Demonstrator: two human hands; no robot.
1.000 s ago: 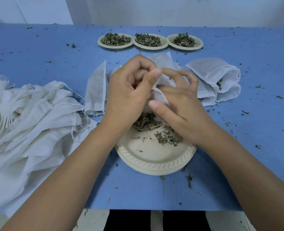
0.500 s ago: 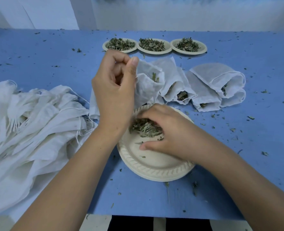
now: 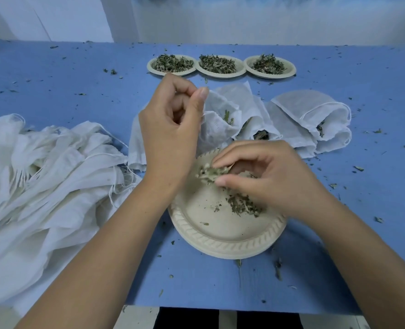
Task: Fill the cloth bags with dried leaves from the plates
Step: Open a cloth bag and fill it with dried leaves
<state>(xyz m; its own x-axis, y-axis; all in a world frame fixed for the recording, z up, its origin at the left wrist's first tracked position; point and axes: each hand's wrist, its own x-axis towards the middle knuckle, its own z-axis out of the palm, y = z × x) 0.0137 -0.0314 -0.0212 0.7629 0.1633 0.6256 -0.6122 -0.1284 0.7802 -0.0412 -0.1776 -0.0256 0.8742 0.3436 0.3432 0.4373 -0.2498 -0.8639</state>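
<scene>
Head cam, so it's your own hands over the plate (image 3: 220,245) right in front of you. Your right hand (image 3: 268,176) is above the far half of that plate, fingers curled in tight, pinching a clump of dried leaves (image 3: 211,173) lifted just off it. A smaller scatter of leaves (image 3: 242,205) lies on the plate under your palm.

Your left hand (image 3: 170,136) is up past the plate's far-left edge, thumb and fingers pinched narrow on the rim of a cloth bag (image 3: 218,122). The bag's mouth gapes toward the plate and there's a bit of leaf showing inside.

Beyond the plate and to its right lie a few filled bags (image 3: 310,119), touching each other, leaves peeking out of their mouths. Left of the plate is a big heap of empty bags (image 3: 42,167) with strings trailing. Well beyond it, three small plates (image 3: 220,65) heaped with leaves sit in a row, rims touching. Leaf crumbs are all over the blue table (image 3: 220,281) around the plate
</scene>
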